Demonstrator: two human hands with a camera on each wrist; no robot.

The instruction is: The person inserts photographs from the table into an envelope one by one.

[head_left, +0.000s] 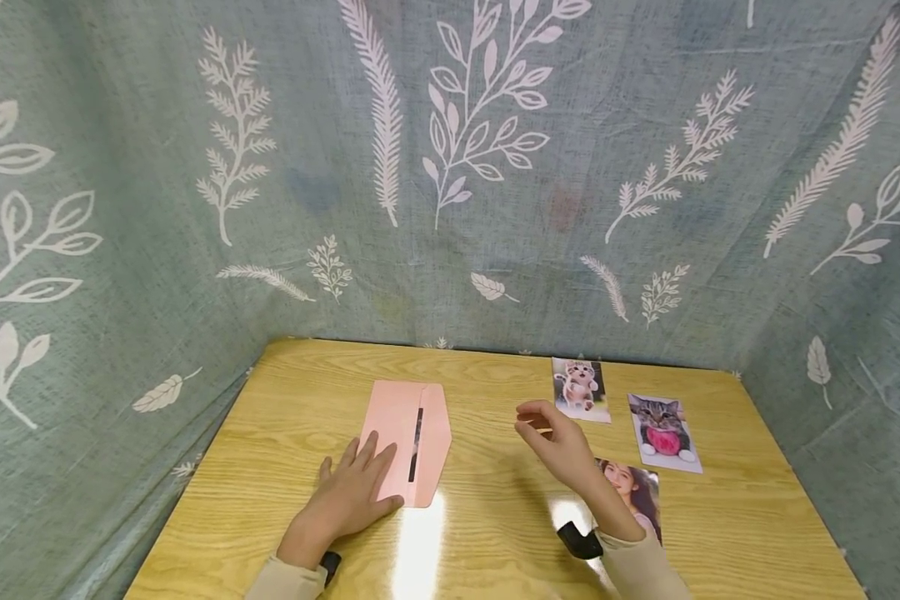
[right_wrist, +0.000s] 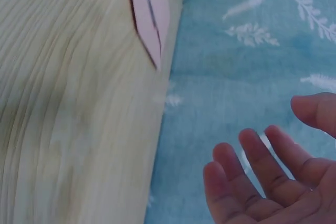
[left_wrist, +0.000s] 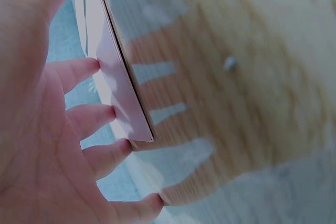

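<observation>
Left hand (head_left: 348, 493), fingers straight and spread, rests on a pink envelope (head_left: 392, 407) at the left of the wooden table (head_left: 495, 379), apparently to keep it from sliding. Its flap (head_left: 438, 433) lies unfolded rightward, leaving a dark strip (head_left: 416, 450) exposed. Right hand (head_left: 557, 440), loosely bent and holding nothing, hovers between envelope and photos. Spaced apart, seemingly to stay separate, are a kitten photo (head_left: 581, 388), a cat photo (head_left: 663, 429) and a portrait (head_left: 648, 492) partly hidden by the right forearm (head_left: 611, 504).

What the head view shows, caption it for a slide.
Left hand rests on a pink envelope; right hand hovers above the table near three photos.
</observation>
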